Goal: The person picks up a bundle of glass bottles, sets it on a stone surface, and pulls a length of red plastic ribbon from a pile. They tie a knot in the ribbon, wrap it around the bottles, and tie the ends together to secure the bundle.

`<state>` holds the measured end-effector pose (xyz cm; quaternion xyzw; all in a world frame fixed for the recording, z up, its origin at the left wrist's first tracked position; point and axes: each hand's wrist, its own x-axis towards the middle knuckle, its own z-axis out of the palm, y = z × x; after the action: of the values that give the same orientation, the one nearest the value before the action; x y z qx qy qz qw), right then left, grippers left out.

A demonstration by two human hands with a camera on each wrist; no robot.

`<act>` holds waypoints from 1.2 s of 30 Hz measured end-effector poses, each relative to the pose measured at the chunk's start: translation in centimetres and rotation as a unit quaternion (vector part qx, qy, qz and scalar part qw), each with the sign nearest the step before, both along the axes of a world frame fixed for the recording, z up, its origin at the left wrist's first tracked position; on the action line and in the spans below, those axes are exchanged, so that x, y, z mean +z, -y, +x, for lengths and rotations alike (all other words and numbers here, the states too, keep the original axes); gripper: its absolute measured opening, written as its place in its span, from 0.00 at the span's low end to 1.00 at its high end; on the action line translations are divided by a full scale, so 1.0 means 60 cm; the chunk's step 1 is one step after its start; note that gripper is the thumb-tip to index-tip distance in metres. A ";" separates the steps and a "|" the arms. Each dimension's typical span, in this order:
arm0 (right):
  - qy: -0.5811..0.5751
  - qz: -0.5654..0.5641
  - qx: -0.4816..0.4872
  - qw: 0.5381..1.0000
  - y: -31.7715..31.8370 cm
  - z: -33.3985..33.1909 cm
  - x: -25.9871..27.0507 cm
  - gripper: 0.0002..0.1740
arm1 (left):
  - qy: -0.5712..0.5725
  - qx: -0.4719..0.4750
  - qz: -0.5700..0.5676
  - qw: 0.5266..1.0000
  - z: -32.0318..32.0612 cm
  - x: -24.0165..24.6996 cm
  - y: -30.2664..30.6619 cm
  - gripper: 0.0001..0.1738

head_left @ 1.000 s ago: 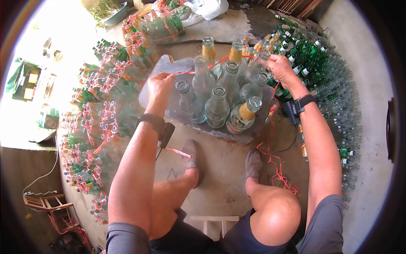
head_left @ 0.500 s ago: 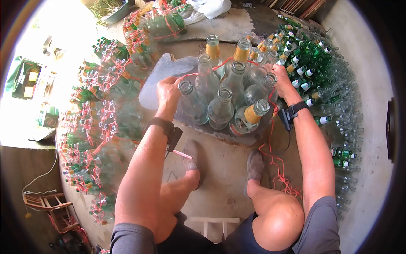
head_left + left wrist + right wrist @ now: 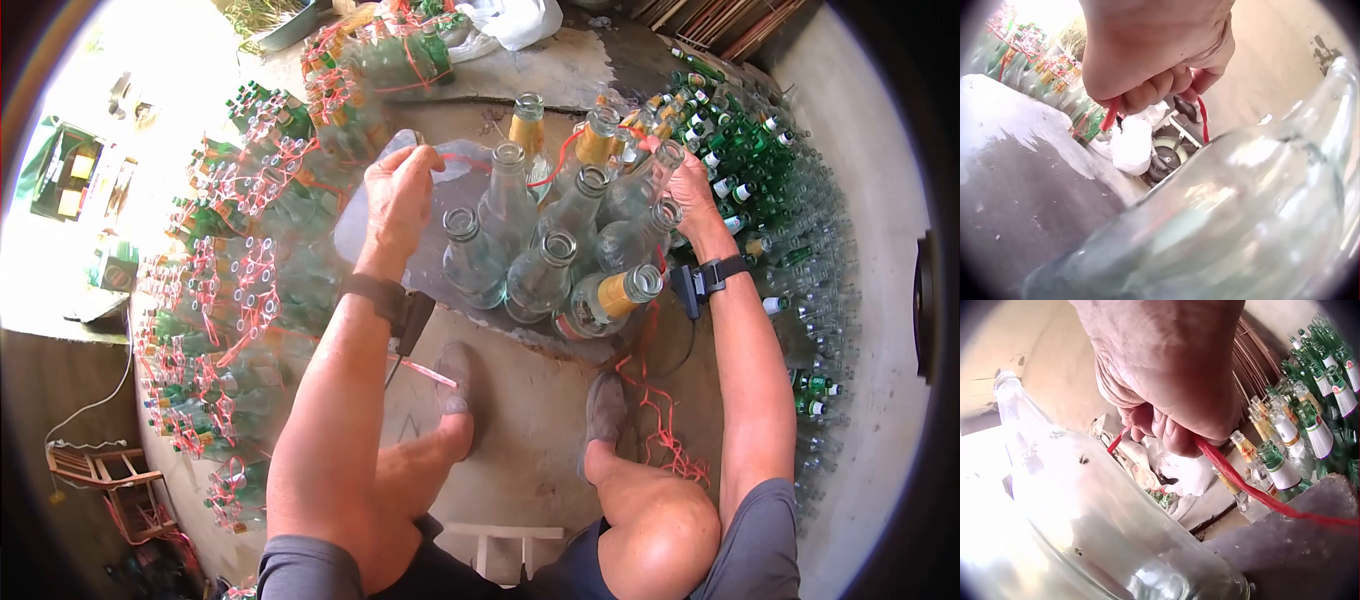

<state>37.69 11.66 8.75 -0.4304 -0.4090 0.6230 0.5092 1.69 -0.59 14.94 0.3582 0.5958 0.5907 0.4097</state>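
My left hand [image 3: 400, 200] is to the left of a cluster of clear glass bottles [image 3: 540, 275]. Its curled fingers grip red plastic twine [image 3: 1204, 119], and one end pokes out below the fist. On the cluster's right side, my right hand [image 3: 690, 190] grips the same twine [image 3: 1254, 490], partly behind a bottle neck in the head view. Between the hands, the twine loops slackly past the far bottles' necks. Several bottles have orange neck labels [image 3: 617, 294]. All stand upright, packed together on a grey slab [image 3: 440, 262].
Twine-bound bundles of bottles [image 3: 215, 290] line the left side. Loose green bottles [image 3: 735, 150] and clear ones crowd the right by the wall. Tangled twine [image 3: 672, 455] lies on the floor near the right shoe [image 3: 603, 410]. A white plastic bag [image 3: 515, 20] is at the back.
My left hand has lifted away from the bottles, toward the slab's far left edge. The twine between the hands has gone from taut to sagging. The view has shifted slightly.
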 end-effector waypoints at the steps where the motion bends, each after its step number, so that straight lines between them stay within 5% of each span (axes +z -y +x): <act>1: 0.002 0.002 0.000 1.000 0.001 0.001 0.002 0.13 | 0.028 -0.024 0.008 0.999 0.002 0.014 0.000 0.10; 10: -0.012 0.005 -0.003 1.000 0.014 0.004 0.025 0.11 | 0.105 -0.180 0.091 0.974 0.028 0.124 -0.017 0.08; 15: -0.025 0.005 -0.023 0.999 0.013 0.002 0.029 0.12 | 0.125 -0.205 0.131 0.962 0.060 0.153 -0.028 0.10; 17: 0.002 -0.003 -0.007 1.000 0.012 0.002 0.031 0.12 | 0.064 -0.134 0.121 0.981 0.069 0.156 -0.032 0.13; 26: 0.030 0.002 0.010 0.999 0.000 0.023 -0.013 0.08 | 0.040 0.040 -0.024 0.998 0.030 0.069 -0.040 0.09; 32: 0.132 0.004 0.035 0.991 0.005 0.027 -0.073 0.06 | -0.123 0.018 -0.070 0.990 -0.016 -0.024 -0.014 0.11; 36: 0.178 -0.022 0.059 0.982 0.074 -0.003 -0.017 0.10 | -0.227 -0.021 -0.113 0.967 -0.046 -0.097 0.005 0.15</act>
<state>37.50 7.21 7.73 -0.5209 -0.5038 0.5742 0.3810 -1.08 -0.90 9.12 0.4468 0.7281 0.4140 0.3143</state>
